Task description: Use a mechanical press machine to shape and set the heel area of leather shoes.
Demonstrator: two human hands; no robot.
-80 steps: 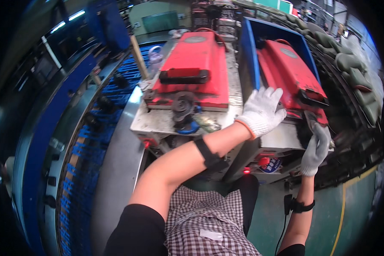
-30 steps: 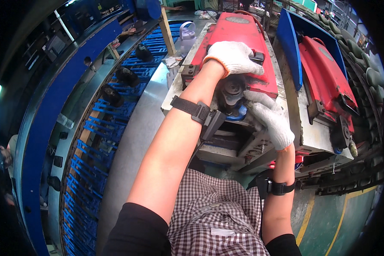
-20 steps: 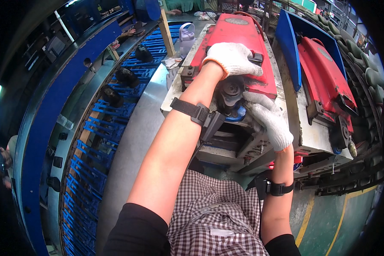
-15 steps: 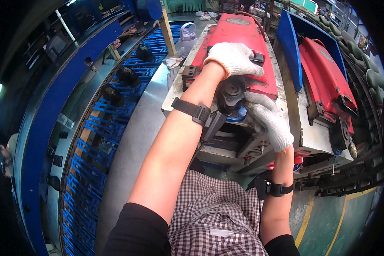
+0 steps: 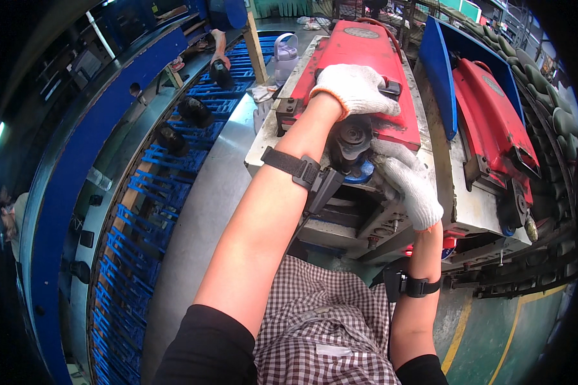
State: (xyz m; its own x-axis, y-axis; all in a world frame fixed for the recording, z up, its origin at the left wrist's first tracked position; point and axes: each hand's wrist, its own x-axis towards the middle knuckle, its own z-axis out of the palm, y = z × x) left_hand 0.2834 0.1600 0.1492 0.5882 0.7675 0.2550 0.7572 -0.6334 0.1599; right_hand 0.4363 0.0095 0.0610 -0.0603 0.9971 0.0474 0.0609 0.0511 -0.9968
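My left hand (image 5: 353, 88), in a white knit glove with an orange cuff, is closed round the black handle (image 5: 392, 88) on top of a red machine cover (image 5: 359, 51). Just below it, at the front of the machine, sits a black rounded part (image 5: 353, 136) with a circular boss and a blue piece (image 5: 365, 171) under it. My right hand (image 5: 408, 183), gloved in white too, is pressed against the right side of this part with its fingers bent. What lies inside those fingers is hidden.
A second red-covered machine (image 5: 491, 122) with a blue side panel (image 5: 440, 77) stands at the right. Dark shaped pieces (image 5: 196, 112) lie on a blue slatted conveyor (image 5: 141, 186) at the left. A lilac jug (image 5: 286, 58) and another person's arm (image 5: 219, 48) are farther back.
Both my hands stay in nearly the same place. At the back left, another person's arm has reached over the conveyor to a dark piece.
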